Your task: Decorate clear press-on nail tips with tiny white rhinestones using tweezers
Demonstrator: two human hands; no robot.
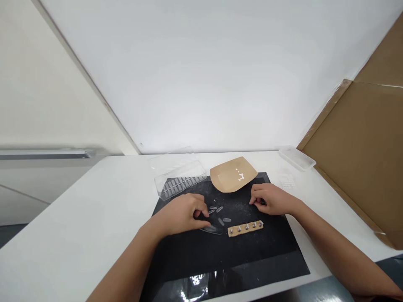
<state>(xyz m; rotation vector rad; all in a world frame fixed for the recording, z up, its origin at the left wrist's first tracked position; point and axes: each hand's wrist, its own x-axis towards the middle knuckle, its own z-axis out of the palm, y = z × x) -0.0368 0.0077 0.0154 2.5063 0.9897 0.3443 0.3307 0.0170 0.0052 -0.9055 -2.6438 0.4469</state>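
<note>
— What's leftmost?
— A clear case (176, 173) of nail tips (176, 187); then the left hand (181, 214), thumb and fingers apart, beside loose tips (227, 219) on the black mat (195, 256).
— Further right?
— A strip (243, 228) with 5 studs (247, 226); the right hand (273, 199), fingers curled; whether pinching, I cannot tell.

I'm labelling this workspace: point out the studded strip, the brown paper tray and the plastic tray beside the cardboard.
Studded strip (243, 228): head view, on its tan surface, near the middle.
Brown paper tray (226, 174): head view, on its bare floor.
Plastic tray (296, 159): head view, middle of its pale surface.
</note>
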